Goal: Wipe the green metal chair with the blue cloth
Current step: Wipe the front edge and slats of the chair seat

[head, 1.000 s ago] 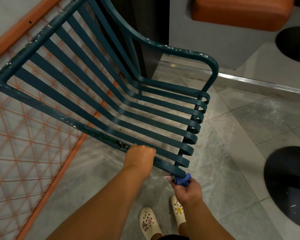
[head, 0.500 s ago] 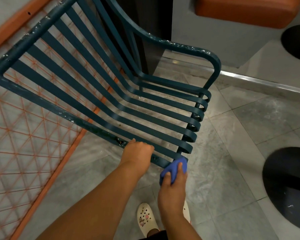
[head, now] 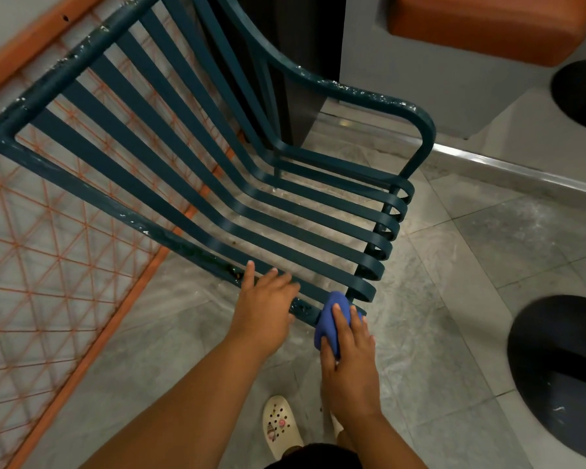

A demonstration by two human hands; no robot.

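Since 1 s ago the right hand came up from under the frame end & now lies over the blue cloth, fingers fairly straight, pressing it on the near side rail of the green metal chair. Left hand went from a fist on the rail to loosely spread fingers resting on it, just beside the cloth. Rail's long axis runs up-left, away from both hands; right hand is at its near end, so I'd guess the wipe goes along it towards the left hand. Chair stands on grey tiled floor, orange mesh panel to its left.
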